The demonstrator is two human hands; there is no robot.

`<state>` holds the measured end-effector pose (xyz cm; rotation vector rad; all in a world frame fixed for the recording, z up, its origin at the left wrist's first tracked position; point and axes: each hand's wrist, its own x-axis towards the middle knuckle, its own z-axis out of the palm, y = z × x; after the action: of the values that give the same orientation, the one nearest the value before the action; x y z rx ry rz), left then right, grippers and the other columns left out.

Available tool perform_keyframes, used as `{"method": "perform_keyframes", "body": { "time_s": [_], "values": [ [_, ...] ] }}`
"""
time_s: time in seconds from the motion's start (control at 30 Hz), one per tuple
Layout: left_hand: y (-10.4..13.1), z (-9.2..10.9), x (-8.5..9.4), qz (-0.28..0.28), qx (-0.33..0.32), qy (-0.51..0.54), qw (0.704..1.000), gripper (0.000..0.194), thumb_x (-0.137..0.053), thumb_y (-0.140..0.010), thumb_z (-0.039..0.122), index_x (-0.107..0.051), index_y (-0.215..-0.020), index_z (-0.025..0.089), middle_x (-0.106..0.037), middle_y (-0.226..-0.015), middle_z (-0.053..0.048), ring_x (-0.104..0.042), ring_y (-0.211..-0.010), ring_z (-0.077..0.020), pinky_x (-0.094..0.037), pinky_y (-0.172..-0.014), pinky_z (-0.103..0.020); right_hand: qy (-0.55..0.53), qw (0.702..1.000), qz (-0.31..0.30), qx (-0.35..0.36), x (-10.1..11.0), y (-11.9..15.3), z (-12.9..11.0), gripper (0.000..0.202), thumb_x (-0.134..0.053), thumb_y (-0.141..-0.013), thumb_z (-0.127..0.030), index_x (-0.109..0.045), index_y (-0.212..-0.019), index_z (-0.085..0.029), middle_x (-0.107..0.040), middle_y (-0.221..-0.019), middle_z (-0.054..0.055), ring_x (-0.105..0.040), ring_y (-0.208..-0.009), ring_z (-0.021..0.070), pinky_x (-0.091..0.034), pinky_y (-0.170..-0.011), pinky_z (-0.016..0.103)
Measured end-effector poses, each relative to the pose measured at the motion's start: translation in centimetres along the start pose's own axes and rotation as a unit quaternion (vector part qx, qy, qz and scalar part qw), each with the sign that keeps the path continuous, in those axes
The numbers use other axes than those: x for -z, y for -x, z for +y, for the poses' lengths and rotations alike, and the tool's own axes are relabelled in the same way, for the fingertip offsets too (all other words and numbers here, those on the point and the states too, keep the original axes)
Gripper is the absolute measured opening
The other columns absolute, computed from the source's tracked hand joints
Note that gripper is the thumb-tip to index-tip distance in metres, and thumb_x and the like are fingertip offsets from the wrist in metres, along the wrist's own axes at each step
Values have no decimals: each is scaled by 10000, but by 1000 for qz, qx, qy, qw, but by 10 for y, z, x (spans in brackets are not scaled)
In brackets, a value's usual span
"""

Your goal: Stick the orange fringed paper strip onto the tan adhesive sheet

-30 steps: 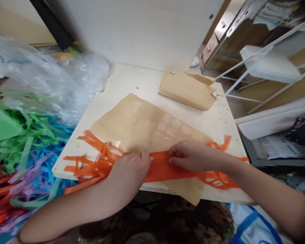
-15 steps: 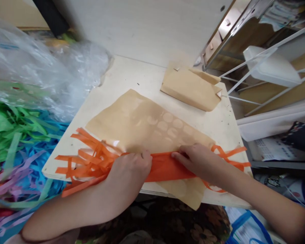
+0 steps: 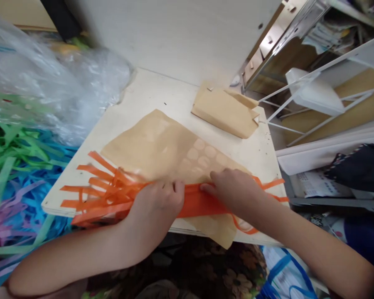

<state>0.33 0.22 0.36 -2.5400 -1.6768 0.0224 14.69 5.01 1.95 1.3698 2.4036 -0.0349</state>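
Orange paper point(image 3: 202, 202) with fringed strips at both ends lies across a brown paper sheet point(image 3: 156, 145) near the table's front edge. My left hand point(image 3: 162, 203) is closed on the orange paper's upper edge, left of its middle. To the right, my right hand point(image 3: 230, 187) pinches the same edge with thumb and fingers. The orange strips spread out on the table past both hands. Round marks show on the brown sheet, which also sticks out below the orange paper.
A folded brown paper bag point(image 3: 226, 110) lies at the back right of the table point(image 3: 137, 99). Clear plastic point(image 3: 81, 91) and green, blue and purple paper strips point(image 3: 28, 166) crowd the left. A white rack point(image 3: 299, 89) stands at the right.
The view has shifted, so the table and the bag appear further left. My right hand appears slightly closer to my left hand along the orange edge. Both hands still grip the paper.
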Motion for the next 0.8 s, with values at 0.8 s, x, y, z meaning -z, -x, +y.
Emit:
{"method": "perform_keyframes", "body": {
  "time_s": [0.8],
  "values": [
    [25, -15, 0, 66, -119, 35, 990, 331, -435, -742, 445, -579, -832, 160, -615, -776, -47, -480, -865, -224, -212, -857, -462, -83, 983, 105, 127, -15, 45, -5, 200, -496, -764, -284, -559, -833, -108, -572, -866, 77, -537, -804, 170, -405, -711, 260]
  ]
}}
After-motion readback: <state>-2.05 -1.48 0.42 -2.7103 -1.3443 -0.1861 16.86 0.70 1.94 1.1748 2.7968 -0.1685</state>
